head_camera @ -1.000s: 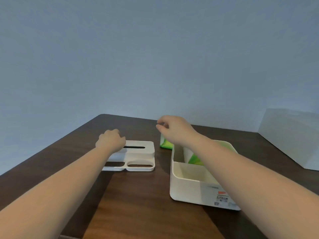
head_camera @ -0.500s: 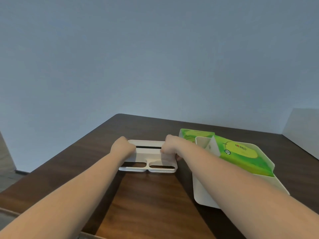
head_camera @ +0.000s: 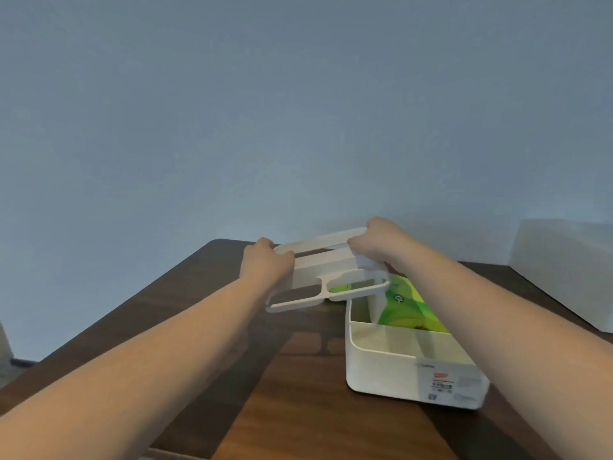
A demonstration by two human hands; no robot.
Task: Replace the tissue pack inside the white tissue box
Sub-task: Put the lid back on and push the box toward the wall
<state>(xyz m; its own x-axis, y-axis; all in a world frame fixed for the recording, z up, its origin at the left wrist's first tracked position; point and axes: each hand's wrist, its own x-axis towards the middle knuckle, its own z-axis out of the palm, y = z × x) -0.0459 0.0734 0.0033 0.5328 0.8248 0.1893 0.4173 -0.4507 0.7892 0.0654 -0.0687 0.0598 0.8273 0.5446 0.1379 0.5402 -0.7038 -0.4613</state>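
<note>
The white tissue box (head_camera: pixel 381 370) stands open on the dark wooden table at the right, a label on its near wall. A green tissue pack (head_camera: pixel 409 308) lies tilted in its far compartment; the near compartment holds nothing. Another bit of green (head_camera: pixel 339 288) shows through the lid's opening. The white lid (head_camera: pixel 326 270), with a slot and two oval cut-outs, hangs in the air just left of and above the box's far end. My left hand (head_camera: pixel 263 265) grips the lid's left end and my right hand (head_camera: pixel 376 242) grips its right end.
The dark wooden table (head_camera: pixel 292 393) ends at a left edge that runs diagonally away. A white block (head_camera: pixel 564 267) stands at the far right against the pale blue wall.
The lid lay flat on the table half a second ago; both hands have lifted it off and carried it right, towards the box. One second ago my right hand was over the green pack.
</note>
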